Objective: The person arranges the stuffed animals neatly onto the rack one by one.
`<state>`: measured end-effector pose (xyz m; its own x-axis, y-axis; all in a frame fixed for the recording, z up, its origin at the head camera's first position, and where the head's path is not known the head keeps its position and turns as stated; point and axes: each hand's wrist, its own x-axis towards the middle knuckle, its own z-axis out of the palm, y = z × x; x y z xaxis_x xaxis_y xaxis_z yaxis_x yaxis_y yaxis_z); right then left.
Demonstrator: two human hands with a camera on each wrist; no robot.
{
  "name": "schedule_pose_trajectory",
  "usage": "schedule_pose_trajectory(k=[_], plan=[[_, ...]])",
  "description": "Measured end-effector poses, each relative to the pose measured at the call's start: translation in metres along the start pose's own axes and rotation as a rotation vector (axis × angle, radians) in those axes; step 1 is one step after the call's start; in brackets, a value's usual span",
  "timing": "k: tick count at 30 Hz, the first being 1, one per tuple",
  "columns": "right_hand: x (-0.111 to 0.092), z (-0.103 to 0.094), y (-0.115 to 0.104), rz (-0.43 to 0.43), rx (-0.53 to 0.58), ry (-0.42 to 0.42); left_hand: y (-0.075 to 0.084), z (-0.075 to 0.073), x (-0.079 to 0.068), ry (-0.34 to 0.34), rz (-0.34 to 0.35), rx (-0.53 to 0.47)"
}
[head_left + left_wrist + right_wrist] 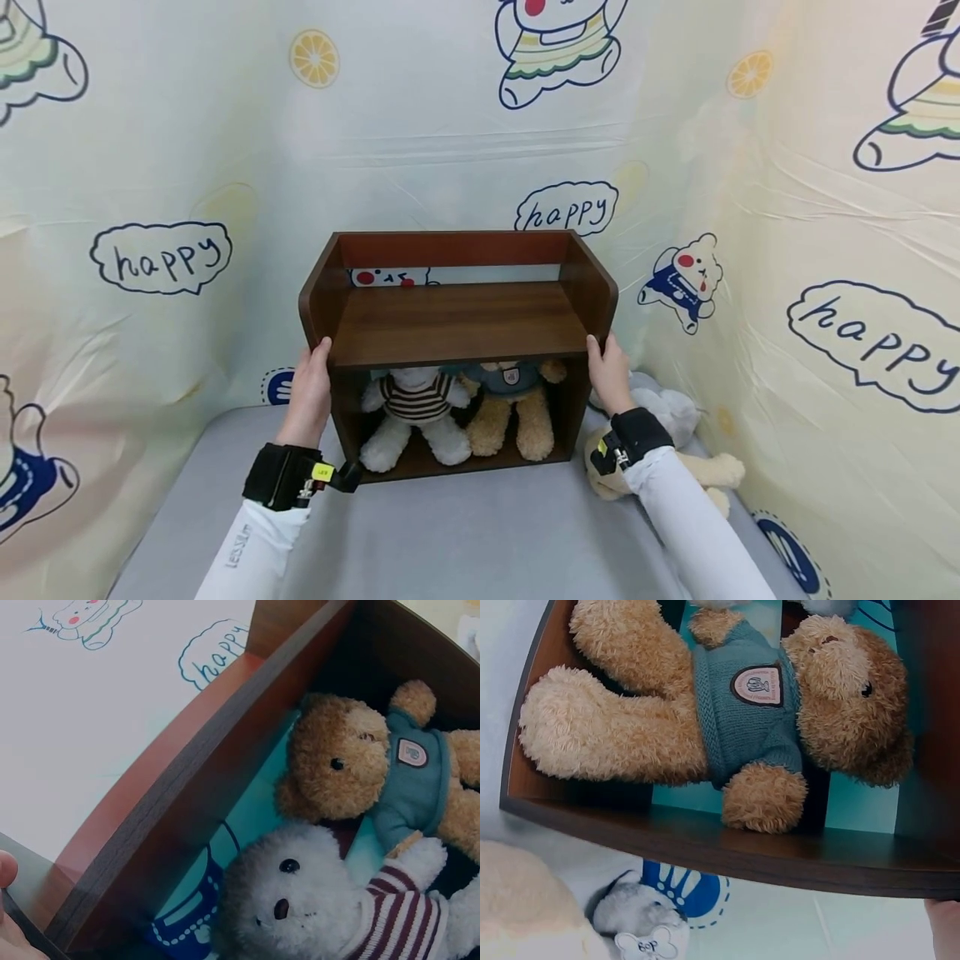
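Note:
A dark brown two-tier wooden shelf [457,321] stands on the grey surface, its open front facing me. My left hand [306,392] holds the edge of its left side panel, thumb on the front. On the opposite side panel, my right hand [611,375] grips at about the same height. Inside the lower compartment sit a white plush bear [289,892] in a striped top and a brown teddy bear [757,697] in a teal sweater. The shelf board hides their heads in the head view. The upper tier holds nothing.
Right of the shelf, beside my right forearm, lie a beige plush toy [705,471] and a grey-and-white plush [667,408]. A printed cloth [420,167] hangs behind and along both sides. The grey surface [465,533] extends in front of the shelf.

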<state>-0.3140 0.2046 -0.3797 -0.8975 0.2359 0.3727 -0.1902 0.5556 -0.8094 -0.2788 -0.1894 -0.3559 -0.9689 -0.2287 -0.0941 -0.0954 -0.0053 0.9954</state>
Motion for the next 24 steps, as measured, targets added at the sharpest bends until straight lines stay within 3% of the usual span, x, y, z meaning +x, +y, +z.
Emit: schedule_pose_trajectory(k=[12,18,24], plan=[[0.001,-0.015,-0.011,-0.011,-0.163,-0.136,0.003,0.000,-0.001,-0.005,-0.006,0.002],[0.003,-0.024,-0.016,0.024,-0.212,-0.229,0.003,0.001,0.000,-0.014,0.000,-0.008],[0.007,-0.029,-0.015,-0.025,-0.298,-0.262,0.002,-0.001,0.000,-0.025,0.014,-0.018]])
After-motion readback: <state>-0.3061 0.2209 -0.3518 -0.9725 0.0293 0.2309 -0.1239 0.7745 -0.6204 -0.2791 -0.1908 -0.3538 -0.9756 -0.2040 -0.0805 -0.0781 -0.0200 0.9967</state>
